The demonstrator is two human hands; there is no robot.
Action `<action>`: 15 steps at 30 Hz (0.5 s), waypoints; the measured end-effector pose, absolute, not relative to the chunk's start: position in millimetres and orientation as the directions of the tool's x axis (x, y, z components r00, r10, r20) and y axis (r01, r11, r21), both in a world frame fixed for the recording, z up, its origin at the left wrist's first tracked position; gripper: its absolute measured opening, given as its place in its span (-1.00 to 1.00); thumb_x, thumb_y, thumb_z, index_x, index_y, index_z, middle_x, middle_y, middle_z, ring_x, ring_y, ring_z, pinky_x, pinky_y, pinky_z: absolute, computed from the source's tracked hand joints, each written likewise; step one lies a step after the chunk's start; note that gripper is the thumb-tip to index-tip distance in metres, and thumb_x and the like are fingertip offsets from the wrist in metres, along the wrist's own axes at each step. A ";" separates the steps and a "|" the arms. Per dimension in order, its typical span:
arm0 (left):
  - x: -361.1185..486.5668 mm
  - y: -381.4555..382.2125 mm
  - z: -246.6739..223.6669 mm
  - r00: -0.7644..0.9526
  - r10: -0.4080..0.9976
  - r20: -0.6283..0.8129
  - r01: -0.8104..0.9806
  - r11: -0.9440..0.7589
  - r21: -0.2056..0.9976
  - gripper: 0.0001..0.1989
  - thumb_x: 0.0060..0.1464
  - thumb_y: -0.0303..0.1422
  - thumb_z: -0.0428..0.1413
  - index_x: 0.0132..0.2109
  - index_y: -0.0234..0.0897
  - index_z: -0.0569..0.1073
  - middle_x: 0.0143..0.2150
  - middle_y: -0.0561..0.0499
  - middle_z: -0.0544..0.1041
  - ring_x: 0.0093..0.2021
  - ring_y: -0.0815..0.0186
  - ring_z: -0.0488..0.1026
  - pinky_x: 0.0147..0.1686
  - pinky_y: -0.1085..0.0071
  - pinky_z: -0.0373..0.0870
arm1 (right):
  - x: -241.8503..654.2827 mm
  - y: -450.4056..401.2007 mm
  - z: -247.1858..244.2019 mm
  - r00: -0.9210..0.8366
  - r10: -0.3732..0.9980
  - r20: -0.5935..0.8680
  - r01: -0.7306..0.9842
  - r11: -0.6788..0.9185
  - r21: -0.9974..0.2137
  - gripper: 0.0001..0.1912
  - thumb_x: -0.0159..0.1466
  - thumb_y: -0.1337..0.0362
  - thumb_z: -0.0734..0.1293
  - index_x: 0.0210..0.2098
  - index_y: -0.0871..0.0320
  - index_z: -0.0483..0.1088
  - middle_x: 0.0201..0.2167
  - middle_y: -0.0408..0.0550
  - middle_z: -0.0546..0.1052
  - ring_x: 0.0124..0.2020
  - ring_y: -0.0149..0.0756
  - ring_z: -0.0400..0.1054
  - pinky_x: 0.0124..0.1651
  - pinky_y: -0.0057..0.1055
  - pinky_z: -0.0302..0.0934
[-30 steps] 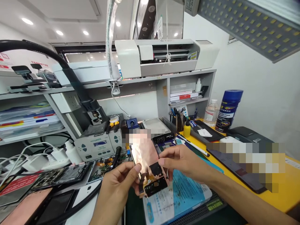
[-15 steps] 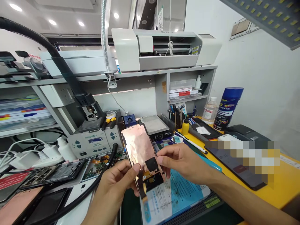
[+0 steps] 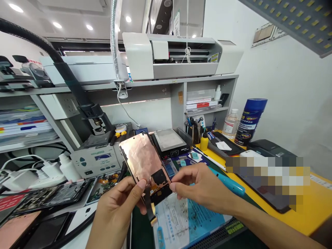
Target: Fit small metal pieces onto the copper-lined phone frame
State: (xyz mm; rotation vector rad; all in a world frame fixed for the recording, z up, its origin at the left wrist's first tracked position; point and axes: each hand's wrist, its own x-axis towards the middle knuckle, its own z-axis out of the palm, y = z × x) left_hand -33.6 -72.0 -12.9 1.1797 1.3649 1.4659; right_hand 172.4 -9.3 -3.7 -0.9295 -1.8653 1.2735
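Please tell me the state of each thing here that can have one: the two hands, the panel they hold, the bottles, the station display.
Left hand: closed on the panel's lower edge.
Right hand: pinching the panel's lower right corner.
Phone screen panel: held up, tilted, copper back facing the camera, flex cable hanging.
Blue spray can: upright, capped.
Yellow bottle: upright.
Station display: lit.
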 end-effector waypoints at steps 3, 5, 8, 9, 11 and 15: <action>-33.2 -72.3 -14.9 -0.247 0.962 0.116 0.072 -0.101 0.992 -0.72 0.01 -0.10 0.26 -0.39 -0.23 0.54 -0.49 0.08 0.48 -0.52 0.35 0.36 -0.45 0.46 0.30 | 170.4 -11.1 -3.4 -0.474 0.854 0.215 0.235 0.358 -0.904 -0.87 0.19 0.27 0.39 -0.41 0.17 0.57 -0.54 -0.12 0.54 -0.49 -0.37 0.37 -0.48 -0.51 0.20; -32.8 -72.8 -14.4 -0.243 0.962 0.122 0.096 -0.101 0.990 -0.74 0.02 -0.10 0.25 -0.37 -0.21 0.55 -0.47 0.08 0.51 -0.52 0.36 0.37 -0.44 0.47 0.32 | 169.7 -11.3 -3.4 -0.467 0.848 0.250 0.266 0.404 -0.875 -0.88 0.19 0.29 0.37 -0.42 0.16 0.56 -0.54 -0.14 0.53 -0.50 -0.38 0.36 -0.49 -0.52 0.17; -31.5 -74.6 -12.1 -0.212 0.966 0.150 0.160 -0.117 0.980 -0.73 0.04 -0.08 0.23 -0.39 -0.19 0.56 -0.50 0.07 0.50 -0.50 0.31 0.40 -0.42 0.45 0.36 | 168.8 -11.7 -4.4 -0.451 0.836 0.313 0.330 0.482 -0.812 -0.87 0.19 0.30 0.36 -0.44 0.16 0.54 -0.55 -0.16 0.52 -0.51 -0.39 0.35 -0.47 -0.50 0.17; -30.9 -75.4 -11.5 -0.198 0.967 0.159 0.189 -0.121 0.974 -0.72 0.04 -0.07 0.22 -0.40 -0.19 0.56 -0.51 0.06 0.50 -0.49 0.29 0.42 -0.41 0.44 0.37 | 168.5 -11.9 -5.3 -0.449 0.827 0.339 0.346 0.511 -0.787 -0.87 0.19 0.30 0.35 -0.45 0.16 0.53 -0.54 -0.16 0.52 -0.51 -0.40 0.35 -0.46 -0.50 0.18; -30.2 -77.0 -11.2 -0.189 0.966 0.177 0.245 -0.128 0.961 -0.71 0.04 -0.07 0.22 -0.41 -0.19 0.57 -0.53 0.05 0.51 -0.48 0.26 0.44 -0.40 0.43 0.38 | 167.8 -12.3 -7.9 -0.448 0.807 0.384 0.365 0.557 -0.746 -0.85 0.20 0.29 0.34 -0.45 0.16 0.52 -0.53 -0.16 0.53 -0.51 -0.40 0.36 -0.43 -0.48 0.19; -31.8 -77.5 -14.8 -0.203 0.958 0.200 0.297 -0.134 0.946 -0.71 0.03 -0.05 0.22 -0.39 -0.18 0.57 -0.54 0.05 0.53 -0.49 0.25 0.46 -0.42 0.44 0.39 | 167.6 -12.1 -12.6 -0.447 0.794 0.413 0.387 0.587 -0.711 -0.85 0.21 0.30 0.32 -0.43 0.16 0.52 -0.53 -0.15 0.51 -0.51 -0.40 0.35 -0.42 -0.47 0.18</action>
